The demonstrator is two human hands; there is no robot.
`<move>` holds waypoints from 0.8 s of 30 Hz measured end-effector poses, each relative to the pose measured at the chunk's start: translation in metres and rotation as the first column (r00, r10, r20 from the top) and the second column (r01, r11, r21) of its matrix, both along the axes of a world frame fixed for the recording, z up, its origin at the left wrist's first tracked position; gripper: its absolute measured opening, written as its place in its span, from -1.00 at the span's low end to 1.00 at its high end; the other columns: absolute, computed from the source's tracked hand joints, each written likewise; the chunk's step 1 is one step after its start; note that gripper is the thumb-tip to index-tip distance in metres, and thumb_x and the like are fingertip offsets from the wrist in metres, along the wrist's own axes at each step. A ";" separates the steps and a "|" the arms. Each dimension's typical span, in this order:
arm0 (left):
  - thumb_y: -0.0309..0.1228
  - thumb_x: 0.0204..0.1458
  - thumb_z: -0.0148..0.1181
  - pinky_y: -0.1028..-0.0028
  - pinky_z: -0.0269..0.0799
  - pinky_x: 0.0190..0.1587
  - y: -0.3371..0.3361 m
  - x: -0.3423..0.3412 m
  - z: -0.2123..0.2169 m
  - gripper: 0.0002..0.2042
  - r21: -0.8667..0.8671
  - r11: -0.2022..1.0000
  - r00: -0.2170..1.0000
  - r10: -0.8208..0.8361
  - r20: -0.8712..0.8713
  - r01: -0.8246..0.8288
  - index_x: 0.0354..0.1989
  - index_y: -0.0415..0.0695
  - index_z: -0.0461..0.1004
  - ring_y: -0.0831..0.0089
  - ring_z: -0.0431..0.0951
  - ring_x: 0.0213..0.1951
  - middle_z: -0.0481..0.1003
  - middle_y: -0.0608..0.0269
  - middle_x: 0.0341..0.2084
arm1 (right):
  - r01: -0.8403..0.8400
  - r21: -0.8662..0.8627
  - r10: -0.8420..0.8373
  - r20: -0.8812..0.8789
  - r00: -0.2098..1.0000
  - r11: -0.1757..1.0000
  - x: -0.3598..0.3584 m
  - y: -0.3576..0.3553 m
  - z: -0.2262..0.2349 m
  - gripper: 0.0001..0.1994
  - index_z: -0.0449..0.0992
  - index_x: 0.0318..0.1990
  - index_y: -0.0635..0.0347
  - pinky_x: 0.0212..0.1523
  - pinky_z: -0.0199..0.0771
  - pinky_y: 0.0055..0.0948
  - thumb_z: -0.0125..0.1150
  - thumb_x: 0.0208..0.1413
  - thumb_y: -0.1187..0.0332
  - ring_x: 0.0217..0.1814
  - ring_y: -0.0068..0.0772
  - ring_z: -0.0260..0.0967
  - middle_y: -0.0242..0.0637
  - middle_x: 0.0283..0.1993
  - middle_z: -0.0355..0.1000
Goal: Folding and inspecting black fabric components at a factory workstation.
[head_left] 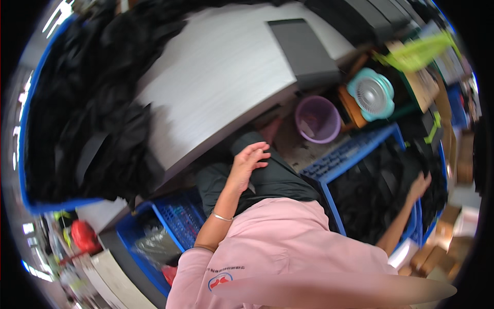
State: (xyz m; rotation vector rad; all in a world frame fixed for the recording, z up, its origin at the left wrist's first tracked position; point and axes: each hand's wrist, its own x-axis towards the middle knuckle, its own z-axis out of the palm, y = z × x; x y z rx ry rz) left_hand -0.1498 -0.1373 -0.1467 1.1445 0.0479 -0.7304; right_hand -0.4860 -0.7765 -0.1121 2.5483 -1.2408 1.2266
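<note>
My left hand (251, 160) is raised over my lap near the table's front edge. Its fingers are loosely bent and a little apart, with nothing in them. Far to the right, my right hand (419, 187) reaches over a blue plastic crate (332, 206) heaped with black fabric pieces (368, 180). That hand is at the dark cloth, but blur and the black background hide whether its fingers grip any of it. A flat dark grey panel or folded piece (303, 49) lies on the pale table (221, 67).
Black fabric (77, 118) fills a large blue-rimmed bin on the left. A purple bucket (317, 119) and a turquoise fan (371, 95) stand beyond the right crate. Another blue crate (141, 234) with clear plastic bags sits at my left. Cardboard boxes (437, 257) are stacked at far right.
</note>
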 end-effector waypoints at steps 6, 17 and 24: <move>-0.28 0.28 0.14 0.43 0.52 -0.01 0.043 -0.001 0.016 -0.64 0.044 0.968 0.964 0.239 0.117 -0.245 0.15 -0.22 0.45 0.40 0.56 0.02 0.52 0.13 0.07 | -0.074 0.287 0.129 -0.175 0.976 0.955 0.154 0.084 -0.030 -0.61 0.49 0.08 0.41 0.18 0.37 -0.13 0.18 0.16 0.35 0.23 0.11 0.35 0.15 0.08 0.46; -0.37 0.29 0.11 0.41 0.52 0.03 0.132 0.043 0.077 -0.64 -0.057 0.676 0.590 0.678 0.439 -0.735 0.21 -0.21 0.43 0.46 0.45 0.12 0.38 0.16 0.22 | -0.983 0.008 0.983 0.023 -0.181 -0.181 0.435 0.589 0.039 -0.65 0.58 -0.03 0.25 0.22 0.38 -0.21 0.21 -0.03 0.60 0.32 -0.09 0.31 -0.15 0.29 0.35; -0.38 0.29 0.10 0.45 0.50 -0.03 0.148 0.019 0.060 -0.73 -0.066 0.621 0.560 0.743 0.367 -0.781 0.08 -0.24 0.51 0.47 0.52 0.03 0.51 0.17 0.08 | -0.919 0.003 0.910 -0.135 -0.391 -0.394 0.482 0.683 0.064 -0.80 0.55 -0.17 0.34 0.50 -0.09 -0.09 0.18 0.03 0.49 0.48 -0.22 0.11 -0.19 0.43 0.20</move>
